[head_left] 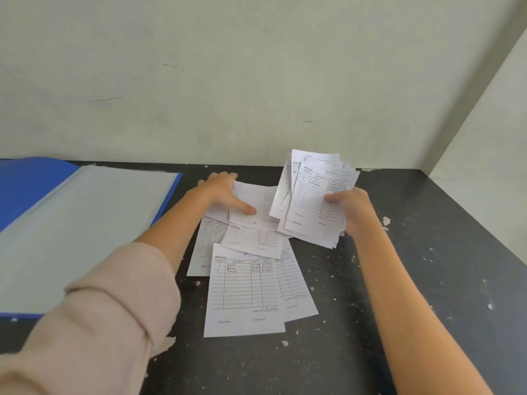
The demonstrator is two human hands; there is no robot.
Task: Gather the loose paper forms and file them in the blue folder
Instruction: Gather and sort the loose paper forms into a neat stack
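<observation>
Several white printed forms (245, 289) lie scattered and overlapping in the middle of the dark table. My right hand (353, 212) holds an upright, fanned stack of forms (313, 201) just right of the pile. My left hand (225, 192) grips one form (262, 203) at the far side of the pile, thumb pressed on top, the sheet's edge lifted. The blue folder (20, 189) lies open at the left, a clear plastic sleeve page (85, 223) facing up.
The dark table (399, 280) is scuffed with white paint chips. A pale wall rises right behind it, and a side wall (490, 181) closes in the right edge. My pink sleeve (94, 323) covers the left forearm.
</observation>
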